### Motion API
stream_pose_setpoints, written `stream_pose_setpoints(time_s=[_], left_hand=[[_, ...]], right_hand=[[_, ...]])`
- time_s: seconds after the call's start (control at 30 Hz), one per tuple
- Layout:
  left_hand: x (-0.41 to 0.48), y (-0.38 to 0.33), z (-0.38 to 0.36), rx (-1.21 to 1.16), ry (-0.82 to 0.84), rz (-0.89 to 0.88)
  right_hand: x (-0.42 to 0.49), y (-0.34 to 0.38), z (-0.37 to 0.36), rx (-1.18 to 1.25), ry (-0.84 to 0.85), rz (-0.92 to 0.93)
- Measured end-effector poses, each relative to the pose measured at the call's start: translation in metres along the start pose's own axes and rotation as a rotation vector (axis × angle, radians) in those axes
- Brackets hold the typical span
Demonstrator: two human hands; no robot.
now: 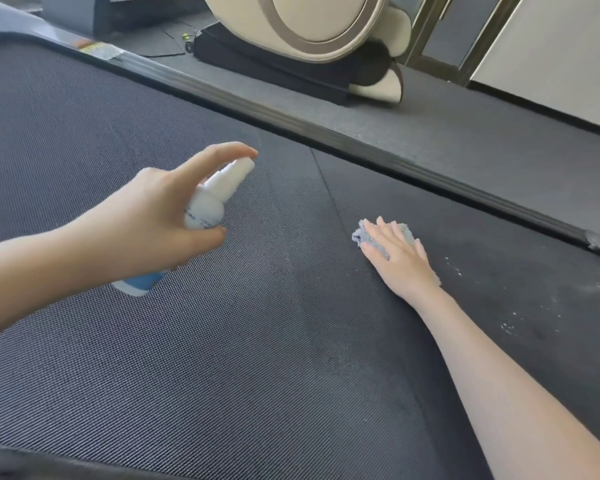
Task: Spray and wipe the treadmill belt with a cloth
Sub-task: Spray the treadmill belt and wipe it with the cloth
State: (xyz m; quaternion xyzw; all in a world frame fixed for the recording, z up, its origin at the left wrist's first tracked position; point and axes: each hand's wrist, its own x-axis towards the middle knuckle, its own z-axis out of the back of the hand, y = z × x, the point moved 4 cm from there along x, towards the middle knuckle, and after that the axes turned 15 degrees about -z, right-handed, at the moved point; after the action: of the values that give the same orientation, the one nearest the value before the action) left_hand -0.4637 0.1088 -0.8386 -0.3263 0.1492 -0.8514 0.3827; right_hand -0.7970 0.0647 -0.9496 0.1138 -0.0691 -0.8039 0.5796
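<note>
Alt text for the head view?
A person's left hand holds a white spray bottle above a dark treadmill belt, forefinger on the nozzle, while the right hand presses a grey cloth flat on the belt. White specks dot the belt at far right; a beige machine stands beyond the side rail.

Past the far edge I see a cream rounded machine housing [326,15] ringed with a metallic band, sitting on a black base [274,69]. Both stand on grey carpeted floor [465,133]. To their left lies a thin black mat [167,39] with a small yellow-green item [186,37] beside it that I can't identify. At upper right I see a bronze-toned metal frame [426,32] next to a pale panel [561,53].
</note>
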Motion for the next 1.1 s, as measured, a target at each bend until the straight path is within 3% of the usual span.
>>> stream_pose_setpoints(time_s=[0.17,0.4,0.7,1.1], left_hand=[[-0.002,-0.001,0.007,-0.005,-0.009,-0.023],[-0.013,0.009,0.015,0.012,-0.030,0.017],[-0.011,0.008,-0.014,0.070,0.126,-0.094],[0.036,0.002,-0.041,0.189,0.174,-0.131]], right_hand=[[-0.013,0.005,0.003,0.100,0.051,0.003],[-0.072,-0.008,0.000,0.053,0.103,0.171],[-0.032,-0.005,-0.002,-0.010,-0.008,-0.025],[-0.033,-0.006,-0.004,0.002,-0.025,-0.031]])
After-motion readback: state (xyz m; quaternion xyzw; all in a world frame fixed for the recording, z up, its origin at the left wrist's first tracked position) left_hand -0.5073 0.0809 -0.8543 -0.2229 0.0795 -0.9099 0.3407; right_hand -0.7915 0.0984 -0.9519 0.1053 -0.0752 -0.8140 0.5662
